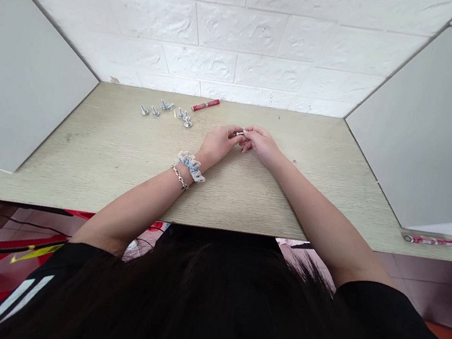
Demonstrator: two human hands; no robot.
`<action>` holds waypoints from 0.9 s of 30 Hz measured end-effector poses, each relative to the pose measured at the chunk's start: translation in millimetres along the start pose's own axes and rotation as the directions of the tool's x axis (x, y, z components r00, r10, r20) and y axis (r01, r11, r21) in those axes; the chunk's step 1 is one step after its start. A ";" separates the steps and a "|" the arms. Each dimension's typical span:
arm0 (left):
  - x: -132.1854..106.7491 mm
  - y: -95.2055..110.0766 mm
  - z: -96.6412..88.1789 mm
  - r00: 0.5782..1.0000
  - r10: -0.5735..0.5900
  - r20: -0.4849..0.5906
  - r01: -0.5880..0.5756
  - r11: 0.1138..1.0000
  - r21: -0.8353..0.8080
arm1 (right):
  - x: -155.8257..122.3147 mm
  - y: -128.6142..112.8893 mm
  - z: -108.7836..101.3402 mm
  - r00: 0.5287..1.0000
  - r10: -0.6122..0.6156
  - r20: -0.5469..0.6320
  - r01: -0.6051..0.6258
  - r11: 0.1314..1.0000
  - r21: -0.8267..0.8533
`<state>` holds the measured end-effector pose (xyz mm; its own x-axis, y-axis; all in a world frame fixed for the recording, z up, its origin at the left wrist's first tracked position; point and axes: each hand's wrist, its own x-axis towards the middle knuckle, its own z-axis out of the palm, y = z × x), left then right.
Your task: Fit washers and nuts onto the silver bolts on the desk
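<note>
My left hand (218, 141) and my right hand (260, 145) meet above the middle of the pale wood-grain tabletop (102, 173). Their fingertips pinch a small silver metal bolt (239, 133), which is mostly hidden by the fingers. Farther back and to the left lies a loose group of several similar silver bolts (167, 110). A red cylindrical tube (205, 105) lies just right of them, near the back of the table. Neither of these touches my hands.
Grey side panels (20, 65) stand at the left and right of the tabletop, with a white brick-textured wall (238, 30) behind it. A red and white pen-like object (430, 240) lies near the front right edge. My left wrist wears a lace scrunchie and a chain bracelet.
</note>
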<state>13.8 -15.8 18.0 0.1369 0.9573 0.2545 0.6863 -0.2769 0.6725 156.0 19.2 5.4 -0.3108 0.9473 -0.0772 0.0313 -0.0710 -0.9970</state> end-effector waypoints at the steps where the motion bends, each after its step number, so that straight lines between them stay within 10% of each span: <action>1: 0.0 0.0 0.0 1.000 -0.003 0.001 0.003 1.000 0.002 | -0.2 -0.3 0.1 1.000 0.001 -0.001 -0.001 1.000 0.000; 27: 0.7 -2.3 2.3 1.000 -0.004 -0.017 0.004 1.000 -0.003 | -2.0 -4.8 2.1 0.999 0.033 -0.032 -0.031 0.998 0.047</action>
<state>14.0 -14.3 15.0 0.1214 0.9570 0.2636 0.6850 -0.2729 0.6755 154.5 17.0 10.3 -0.2792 0.9540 -0.1096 -0.0037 -0.1152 -0.9933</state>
